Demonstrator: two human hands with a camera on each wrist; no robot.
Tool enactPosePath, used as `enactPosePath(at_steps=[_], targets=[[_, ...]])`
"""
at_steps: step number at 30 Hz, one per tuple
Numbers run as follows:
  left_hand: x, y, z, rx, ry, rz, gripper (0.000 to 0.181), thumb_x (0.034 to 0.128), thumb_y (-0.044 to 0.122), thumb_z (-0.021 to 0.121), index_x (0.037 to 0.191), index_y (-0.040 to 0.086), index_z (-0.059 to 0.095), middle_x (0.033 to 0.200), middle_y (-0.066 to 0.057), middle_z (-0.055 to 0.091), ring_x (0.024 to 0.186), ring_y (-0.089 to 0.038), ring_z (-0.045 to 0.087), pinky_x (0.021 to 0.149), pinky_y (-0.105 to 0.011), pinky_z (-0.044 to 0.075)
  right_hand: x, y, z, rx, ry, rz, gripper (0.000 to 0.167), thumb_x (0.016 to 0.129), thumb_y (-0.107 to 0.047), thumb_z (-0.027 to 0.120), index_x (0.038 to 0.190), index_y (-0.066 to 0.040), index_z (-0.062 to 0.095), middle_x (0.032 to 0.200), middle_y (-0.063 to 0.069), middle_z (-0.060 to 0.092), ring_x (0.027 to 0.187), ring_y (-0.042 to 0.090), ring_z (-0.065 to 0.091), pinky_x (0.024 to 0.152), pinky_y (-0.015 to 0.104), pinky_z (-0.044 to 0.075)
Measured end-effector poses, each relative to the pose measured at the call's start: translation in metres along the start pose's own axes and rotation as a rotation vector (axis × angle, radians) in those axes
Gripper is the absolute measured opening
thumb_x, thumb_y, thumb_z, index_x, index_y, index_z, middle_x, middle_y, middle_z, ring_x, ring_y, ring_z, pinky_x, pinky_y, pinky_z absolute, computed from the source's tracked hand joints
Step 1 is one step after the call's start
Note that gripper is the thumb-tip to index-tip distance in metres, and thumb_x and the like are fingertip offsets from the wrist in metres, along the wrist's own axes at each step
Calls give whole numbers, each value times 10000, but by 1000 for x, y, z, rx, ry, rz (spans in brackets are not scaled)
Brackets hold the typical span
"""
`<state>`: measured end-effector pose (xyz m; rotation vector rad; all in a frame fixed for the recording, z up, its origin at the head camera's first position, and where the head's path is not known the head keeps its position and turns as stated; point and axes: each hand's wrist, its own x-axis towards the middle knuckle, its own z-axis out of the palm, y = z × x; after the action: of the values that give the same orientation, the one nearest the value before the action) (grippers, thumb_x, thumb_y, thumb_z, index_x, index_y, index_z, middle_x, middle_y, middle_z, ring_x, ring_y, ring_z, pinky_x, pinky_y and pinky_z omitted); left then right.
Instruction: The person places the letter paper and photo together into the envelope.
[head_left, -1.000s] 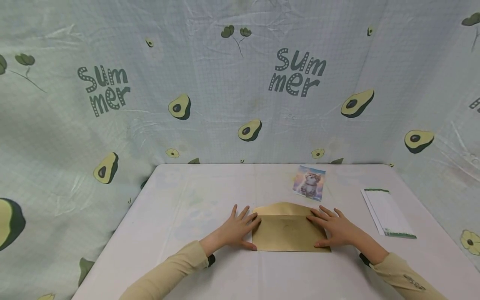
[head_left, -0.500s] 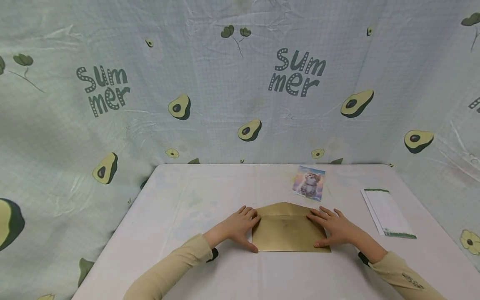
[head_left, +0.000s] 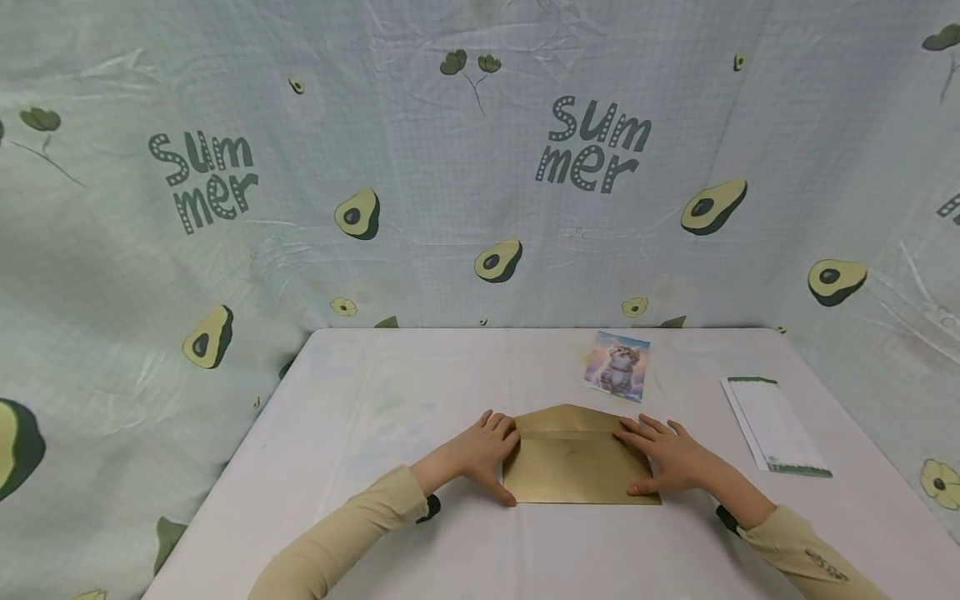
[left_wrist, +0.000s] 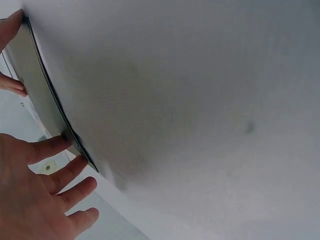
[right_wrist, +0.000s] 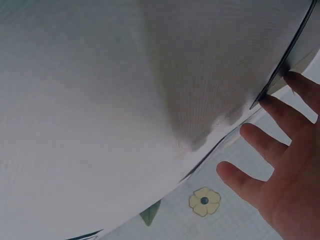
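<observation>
A gold envelope [head_left: 573, 471] lies on the table with its pointed flap at the far side, unfolded. My left hand [head_left: 480, 454] touches its left edge, index finger at the upper corner and thumb near the lower one. On the right edge rests my right hand [head_left: 671, 454], fingers spread over the upper corner and thumb on the lower part. The left wrist view shows the left hand [left_wrist: 45, 190] with fingertips against the envelope's edge [left_wrist: 42, 90]. In the right wrist view two fingertips of the right hand [right_wrist: 285, 155] meet the other edge; the remaining fingers are extended.
A kitten picture [head_left: 618, 367] lies beyond the envelope, slightly to the right. Farther right is a white sheet or pad with green-patterned ends [head_left: 776, 427]. Patterned cloth [head_left: 420, 167] hangs behind and beside the white table [head_left: 420, 375].
My left hand's fingers have drawn closer together and its wrist has shifted slightly to the right. The envelope's flap fold looks a little raised. My right hand has stayed in place.
</observation>
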<state>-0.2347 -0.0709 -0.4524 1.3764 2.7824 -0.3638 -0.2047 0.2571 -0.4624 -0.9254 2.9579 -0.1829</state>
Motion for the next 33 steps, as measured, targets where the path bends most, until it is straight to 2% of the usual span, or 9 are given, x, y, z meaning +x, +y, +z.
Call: enactPosePath(at_steps=[16,28,33], targets=[[1,1,4,-5,-16,-59,948,571,789,548,1251,147,393,1273,-58,421,1231,-237,369,1012,-520,290,0,3,3,37,3,-8,816,726,-606,580,1336,-95,402,1387,172,368,1263,422,309,915,650,258],[-1,2,4,15,-7,-70,959,574,803,527,1263,152,383,1284,-55,415,1248,-260,361,999,-544,290,10,8,5,41,152,-46,654,767,-500,608,1274,-106,484,1302,174,474,1216,393,388,885,603,315],[-1,2,5,21,0,-71,961,572,804,527,1264,153,383,1277,-53,413,1244,-263,361,999,-546,288,16,10,2,29,172,-40,611,781,-467,609,1261,-106,499,1286,169,491,1195,377,415,886,585,322]])
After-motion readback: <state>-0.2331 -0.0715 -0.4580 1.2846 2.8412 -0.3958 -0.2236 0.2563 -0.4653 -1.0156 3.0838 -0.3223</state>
